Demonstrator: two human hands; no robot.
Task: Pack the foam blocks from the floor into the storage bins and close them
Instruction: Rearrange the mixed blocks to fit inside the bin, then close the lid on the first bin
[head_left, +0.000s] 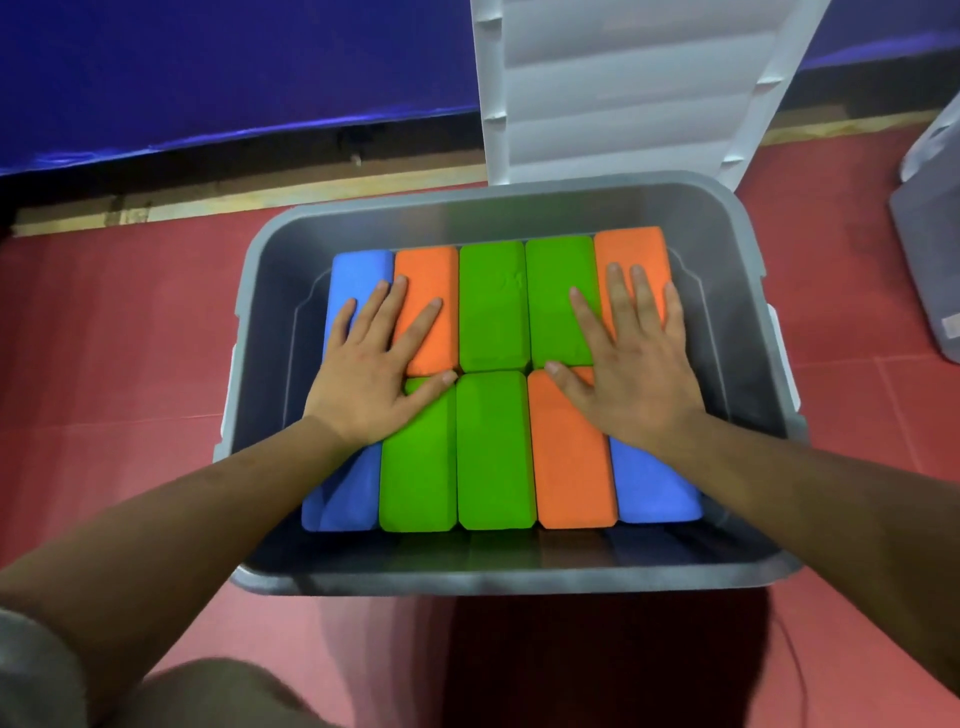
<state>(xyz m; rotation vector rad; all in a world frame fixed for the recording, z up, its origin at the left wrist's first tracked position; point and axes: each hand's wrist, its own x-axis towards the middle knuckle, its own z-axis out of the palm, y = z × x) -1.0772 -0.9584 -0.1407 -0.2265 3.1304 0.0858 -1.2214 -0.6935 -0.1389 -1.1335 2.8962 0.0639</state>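
A grey storage bin (509, 574) stands open on the red floor, filled with two rows of foam blocks. Blue, orange and green blocks lie side by side: green blocks (493, 452) in the middle, an orange block (569, 467) to their right, blue blocks (649, 488) at both ends. My left hand (371, 374) lies flat, fingers spread, on the blue and orange blocks at the left. My right hand (631, 364) presses flat on the green and orange blocks at the right. Neither hand grips anything. The bin's white lid (623, 88) stands upright behind the bin.
A second grey bin (930, 249) shows at the right edge. A blue padded wall (208, 78) with a wooden strip runs along the back. Red floor mats (114, 338) surround the bin. My knee is at the bottom left.
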